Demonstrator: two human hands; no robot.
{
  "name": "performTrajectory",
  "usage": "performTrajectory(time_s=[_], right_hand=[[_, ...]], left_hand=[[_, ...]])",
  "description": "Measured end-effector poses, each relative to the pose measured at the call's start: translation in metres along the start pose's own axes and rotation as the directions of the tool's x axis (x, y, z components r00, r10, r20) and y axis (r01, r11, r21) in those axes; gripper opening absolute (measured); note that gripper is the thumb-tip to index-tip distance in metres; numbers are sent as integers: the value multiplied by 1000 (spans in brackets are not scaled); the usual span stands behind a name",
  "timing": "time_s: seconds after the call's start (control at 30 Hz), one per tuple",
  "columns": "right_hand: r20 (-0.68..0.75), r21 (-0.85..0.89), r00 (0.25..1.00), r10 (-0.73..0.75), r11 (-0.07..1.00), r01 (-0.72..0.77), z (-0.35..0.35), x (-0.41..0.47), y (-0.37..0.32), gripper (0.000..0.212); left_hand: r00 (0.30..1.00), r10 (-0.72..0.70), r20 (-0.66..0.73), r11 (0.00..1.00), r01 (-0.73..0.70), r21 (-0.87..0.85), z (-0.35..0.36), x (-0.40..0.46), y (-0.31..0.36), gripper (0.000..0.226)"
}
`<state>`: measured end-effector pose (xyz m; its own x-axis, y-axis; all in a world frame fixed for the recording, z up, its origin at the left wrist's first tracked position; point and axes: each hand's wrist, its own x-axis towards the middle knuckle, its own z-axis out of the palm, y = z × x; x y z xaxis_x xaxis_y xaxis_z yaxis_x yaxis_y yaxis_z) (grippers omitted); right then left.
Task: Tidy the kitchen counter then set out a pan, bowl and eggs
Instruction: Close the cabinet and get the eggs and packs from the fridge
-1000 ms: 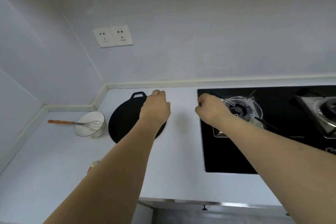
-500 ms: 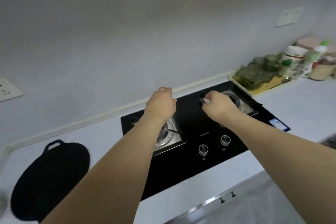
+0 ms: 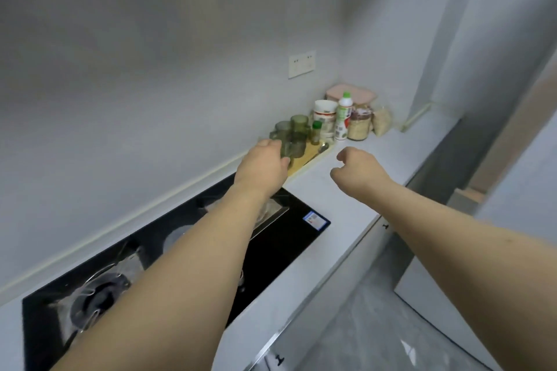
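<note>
Counter [image 3: 355, 190] runs from lower left to upper right of the frame, with a black stove [image 3: 271, 247] set into it at lower left. Left hand [image 3: 261, 169] is at frame centre above the stove's far edge, fingers loosely curled, holding nothing visible. Right hand [image 3: 357, 170] is just right of it above the bare counter, fingers loosely curled, empty. Green glass jars [image 3: 294, 135] stand on a yellow tray [image 3: 301, 161] beyond the left hand; bottles [image 3: 342, 119] and containers [image 3: 358, 126] cluster at the corner. Pan, bowl and eggs are out of view.
</note>
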<state>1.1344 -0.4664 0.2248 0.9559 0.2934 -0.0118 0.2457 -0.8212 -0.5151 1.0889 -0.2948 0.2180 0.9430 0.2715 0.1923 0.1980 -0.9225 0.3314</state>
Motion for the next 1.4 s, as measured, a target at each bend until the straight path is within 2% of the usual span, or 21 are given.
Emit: performTrajectory(time_s=[0.2,0.43,0.5,0.53,0.57,0.6,0.63,0.7,0.73,0.8,0.87,0.97,1.07,1.2,1.4], right_hand=[[-80,-34,989,128,991,-131,-56,20,82,44],[-173,-25,958,229,971,-236,-97,39,144,41],[-190,-107,960,205,968,-228,-107,45,154,38],[-195,-217,965,175,952,-216,-116,53,163,36],[-192,-381,974,120,905,-187,-128,63,169,36],[-173,-568,984,47,811,-138,-141,75,174,36],[-143,-726,990,-20,682,-91,-155,91,179,39],[-89,-903,993,-72,428,-50,-184,124,186,50],[-66,-954,996,-54,295,-47,-197,140,189,53],[-41,-997,996,74,69,-46,-216,161,191,55],[-38,-998,964,264,-50,-26,-226,181,200,50],[-17,-986,908,418,-158,55,-228,192,209,45],[-21,-987,890,455,-154,55,-230,196,211,47],[-63,-987,885,461,-160,13,-231,197,211,45],[-109,-983,872,478,-182,-24,-221,188,213,42]], left_hand=[[991,135,23,990,-134,-40,36,46,93,35],[957,286,37,953,-281,-110,71,95,171,39],[959,281,41,945,-269,-186,79,110,185,36],[956,290,47,934,-272,-232,84,122,197,35],[950,305,59,921,-279,-272,90,137,209,35],[941,328,77,907,-292,-303,97,150,220,36],[928,360,98,892,-312,-329,105,168,232,36],[897,419,139,861,-344,-375,117,202,254,38],[885,436,163,849,-344,-402,125,220,265,40],[868,449,213,831,-317,-457,138,248,282,44],[824,489,285,799,-292,-526,159,276,307,46],[722,564,401,756,-256,-602,181,288,336,47],[596,644,480,729,-288,-621,195,285,359,48],[483,686,545,714,-304,-630,202,272,376,39],[419,703,574,705,-306,-640,194,249,390,23]])
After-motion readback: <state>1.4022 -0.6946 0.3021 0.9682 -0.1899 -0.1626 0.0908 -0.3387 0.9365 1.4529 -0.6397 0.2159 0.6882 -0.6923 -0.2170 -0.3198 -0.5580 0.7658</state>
